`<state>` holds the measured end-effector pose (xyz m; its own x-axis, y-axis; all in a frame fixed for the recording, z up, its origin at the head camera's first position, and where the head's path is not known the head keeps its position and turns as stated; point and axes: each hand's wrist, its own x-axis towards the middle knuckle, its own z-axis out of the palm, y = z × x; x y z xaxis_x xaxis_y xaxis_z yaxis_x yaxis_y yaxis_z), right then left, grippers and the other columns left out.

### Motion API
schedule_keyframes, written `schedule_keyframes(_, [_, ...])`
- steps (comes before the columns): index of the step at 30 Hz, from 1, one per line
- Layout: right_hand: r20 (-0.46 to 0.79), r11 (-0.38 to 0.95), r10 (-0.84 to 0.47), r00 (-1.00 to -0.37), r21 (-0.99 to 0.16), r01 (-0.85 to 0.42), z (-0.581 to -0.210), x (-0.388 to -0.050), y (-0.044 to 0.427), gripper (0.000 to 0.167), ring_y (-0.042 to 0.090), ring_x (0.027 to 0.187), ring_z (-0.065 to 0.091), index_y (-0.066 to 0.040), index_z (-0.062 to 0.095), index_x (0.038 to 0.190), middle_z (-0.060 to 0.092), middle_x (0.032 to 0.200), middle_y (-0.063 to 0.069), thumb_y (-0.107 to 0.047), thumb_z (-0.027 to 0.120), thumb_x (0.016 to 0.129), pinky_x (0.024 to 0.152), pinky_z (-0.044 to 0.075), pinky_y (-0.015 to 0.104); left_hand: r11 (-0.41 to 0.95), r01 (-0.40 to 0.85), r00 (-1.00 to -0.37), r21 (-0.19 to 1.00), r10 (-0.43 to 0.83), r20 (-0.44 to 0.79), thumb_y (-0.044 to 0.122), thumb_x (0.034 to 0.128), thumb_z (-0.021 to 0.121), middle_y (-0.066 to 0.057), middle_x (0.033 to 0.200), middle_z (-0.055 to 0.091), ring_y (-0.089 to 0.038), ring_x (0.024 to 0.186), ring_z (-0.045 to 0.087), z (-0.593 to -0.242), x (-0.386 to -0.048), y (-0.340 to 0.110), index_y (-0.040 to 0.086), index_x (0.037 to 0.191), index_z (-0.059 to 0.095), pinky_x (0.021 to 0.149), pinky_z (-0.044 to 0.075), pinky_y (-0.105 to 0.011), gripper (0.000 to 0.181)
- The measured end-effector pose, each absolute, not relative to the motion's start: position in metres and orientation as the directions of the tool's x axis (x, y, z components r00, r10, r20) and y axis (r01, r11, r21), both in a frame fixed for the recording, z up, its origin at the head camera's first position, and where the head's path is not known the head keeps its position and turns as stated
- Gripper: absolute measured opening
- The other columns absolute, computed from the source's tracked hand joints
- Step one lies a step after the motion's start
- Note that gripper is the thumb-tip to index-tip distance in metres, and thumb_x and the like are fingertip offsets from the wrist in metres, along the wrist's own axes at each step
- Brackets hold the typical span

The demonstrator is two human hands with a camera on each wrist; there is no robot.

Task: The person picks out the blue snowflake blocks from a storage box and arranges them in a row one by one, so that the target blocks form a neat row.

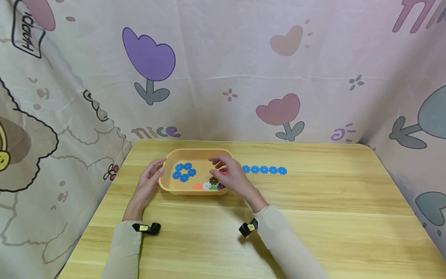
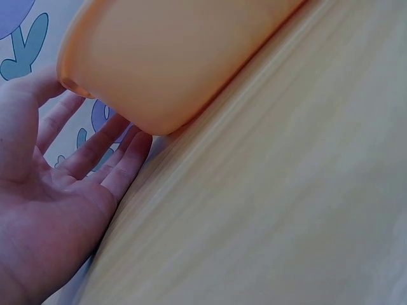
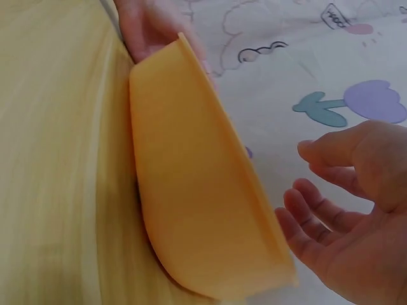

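Okay, so the right hand [image 1: 232, 177] is over the right end of a yellow-orange plastic tray [image 1: 200, 155] on the wooden surface [image 1: 313, 217], its grip loosely spread, nothing visible in it. The left hand [image 1: 146, 184] lightly grips the left rim. I'd use that to steady it, then pinch one small dark-brown toothed disc [image 1: 213, 180] from above, clear of the ring of blue toothed discs [image 1: 192, 172]. Watch the wrist: a row of blue toothed discs [image 1: 264, 169] lies just right of the tray.
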<state>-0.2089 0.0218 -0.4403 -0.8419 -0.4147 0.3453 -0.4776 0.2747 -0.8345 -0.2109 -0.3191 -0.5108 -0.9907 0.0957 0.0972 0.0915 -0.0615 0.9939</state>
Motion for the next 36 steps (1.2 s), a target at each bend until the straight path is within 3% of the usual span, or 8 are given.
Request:
schedule_keyframes(10, [0.277, 0.322, -0.436, -0.856, -0.841, -0.436, -0.447, -0.222, -0.011, 0.033, 0.024, 0.1, 0.065, -0.002, 0.066, 0.128, 0.065, 0.115, 0.015, -0.006, 0.073, 0.095, 0.084, 0.058, 0.026, -0.062, 0.085, -0.991, 0.994, 0.095, 0.091, 0.02, 0.1094, 0.052, -0.02, 0.155, 0.039, -0.017, 0.133, 0.049, -0.51, -0.21, -0.318, 0.003, 0.154, 0.04, 0.1, 0.052, -0.025, 0.049])
schedule_keyframes(14, [0.244, 0.349, -0.444, -0.862, -0.839, -0.417, -0.449, -0.226, -0.022, 0.034, 0.026, 0.101, 0.065, -0.001, 0.065, 0.129, 0.066, 0.116, 0.018, -0.006, 0.072, 0.096, 0.086, 0.058, 0.03, -0.06, 0.09, -0.991, 0.994, 0.097, 0.096, 0.02, 0.1095, 0.052, -0.021, 0.156, 0.038, -0.017, 0.134, 0.048, -0.51, -0.21, -0.317, 0.002, 0.154, 0.04, 0.101, 0.051, -0.025, 0.049])
schedule_keyframes(36, [-0.076, 0.545, -0.47, -0.879, -0.809, -0.221, -0.468, -0.253, -0.06, 0.037, 0.02, 0.102, 0.058, -0.003, 0.066, 0.129, 0.064, 0.117, 0.009, -0.012, 0.076, 0.094, 0.093, 0.054, 0.028, -0.053, 0.093, -0.99, 0.994, 0.099, 0.098, 0.021, 0.1091, 0.053, -0.023, 0.157, 0.036, -0.02, 0.135, 0.048, -0.511, -0.21, -0.319, 0.004, 0.154, 0.041, 0.101, 0.051, -0.027, 0.049])
